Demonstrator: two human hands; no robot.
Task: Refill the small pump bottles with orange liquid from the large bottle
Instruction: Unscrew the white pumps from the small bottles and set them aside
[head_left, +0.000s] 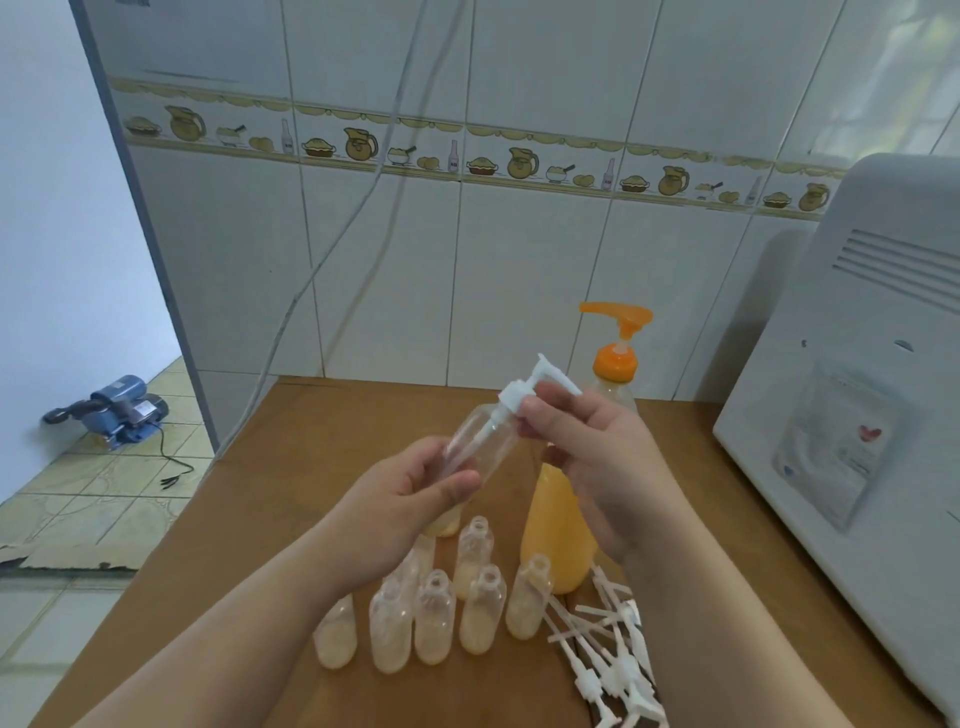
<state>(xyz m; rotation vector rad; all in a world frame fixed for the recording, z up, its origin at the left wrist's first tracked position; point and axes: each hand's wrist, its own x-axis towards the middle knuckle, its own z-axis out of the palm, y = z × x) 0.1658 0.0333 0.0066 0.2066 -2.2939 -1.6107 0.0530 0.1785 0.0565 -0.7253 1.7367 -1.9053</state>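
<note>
My left hand (415, 493) grips the base of a clear, empty small bottle (485, 441) tilted up to the right above the table. My right hand (597, 447) pinches its white pump head (530, 384) at the bottle's neck. Behind my right hand stands the large bottle (558, 525) with orange liquid and an orange pump top (618, 332). Several small open bottles (436, 618) with pale orange liquid stand on the wooden table (311, 467) below my hands. A pile of white pump heads (613, 654) lies to their right.
A white appliance (857, 415) takes up the table's right side. A tiled wall stands behind, with cables hanging down it. On the floor at the left sits a blue water pump (119, 410).
</note>
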